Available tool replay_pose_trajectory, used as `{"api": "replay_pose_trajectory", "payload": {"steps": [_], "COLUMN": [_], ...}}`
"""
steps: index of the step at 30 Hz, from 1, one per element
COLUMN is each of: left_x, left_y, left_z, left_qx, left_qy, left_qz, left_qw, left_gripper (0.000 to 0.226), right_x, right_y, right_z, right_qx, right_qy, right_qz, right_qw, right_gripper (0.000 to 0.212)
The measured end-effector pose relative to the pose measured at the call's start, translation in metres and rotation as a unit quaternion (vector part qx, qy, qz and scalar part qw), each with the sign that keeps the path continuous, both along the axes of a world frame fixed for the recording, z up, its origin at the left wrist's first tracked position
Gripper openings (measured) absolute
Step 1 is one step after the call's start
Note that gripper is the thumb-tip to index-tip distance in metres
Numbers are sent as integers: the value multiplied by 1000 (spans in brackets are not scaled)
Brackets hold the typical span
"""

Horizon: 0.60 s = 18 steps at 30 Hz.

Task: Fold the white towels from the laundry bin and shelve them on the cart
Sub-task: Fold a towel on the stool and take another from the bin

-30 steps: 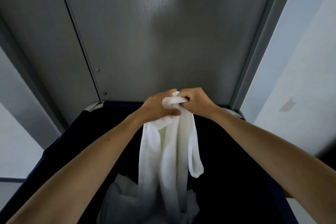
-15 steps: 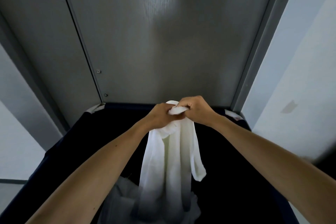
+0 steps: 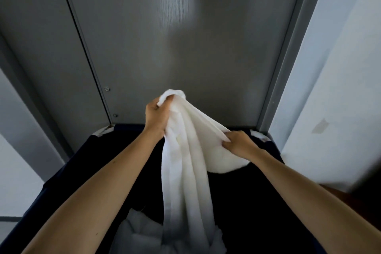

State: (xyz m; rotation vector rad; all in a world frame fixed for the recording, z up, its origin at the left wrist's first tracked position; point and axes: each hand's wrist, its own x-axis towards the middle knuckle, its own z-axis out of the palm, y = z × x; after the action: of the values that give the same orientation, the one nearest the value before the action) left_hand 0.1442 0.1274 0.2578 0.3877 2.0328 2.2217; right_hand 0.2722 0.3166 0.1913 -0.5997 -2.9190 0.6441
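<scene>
White towel [image 3: 185, 150]: plain, soft, gathered into long vertical folds. Hangs over the dark laundry bin [image 3: 82, 161], reaching down to more white towels [image 3: 140, 231] inside. Gripped at the top corner by the left hand [image 3: 156, 117], fingers curled round the cloth. Pinched along an edge by the right hand [image 3: 237, 142], lower and rightward, spreading a taut sheet between.
</scene>
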Motion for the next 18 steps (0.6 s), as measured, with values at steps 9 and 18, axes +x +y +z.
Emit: {"api": "replay_pose_trajectory", "payload": {"steps": [9,18], "left_x": [-11,13], "left_y": [-19,-7], "left_z": [-68,-81], "left_qx": [-283,-383], "left_qy": [10,105], "left_qz": [77,-110], "left_qw": [956,911], "left_gripper": [29,44], "right_x": [4,-22], "right_y": [15,-32], "right_z": [-1,9], "right_qx": [140,-36], "right_qy": [-174,-116], "right_qz": [-22,38], "right_qw": [975,992], "right_gripper": [40,32]}}
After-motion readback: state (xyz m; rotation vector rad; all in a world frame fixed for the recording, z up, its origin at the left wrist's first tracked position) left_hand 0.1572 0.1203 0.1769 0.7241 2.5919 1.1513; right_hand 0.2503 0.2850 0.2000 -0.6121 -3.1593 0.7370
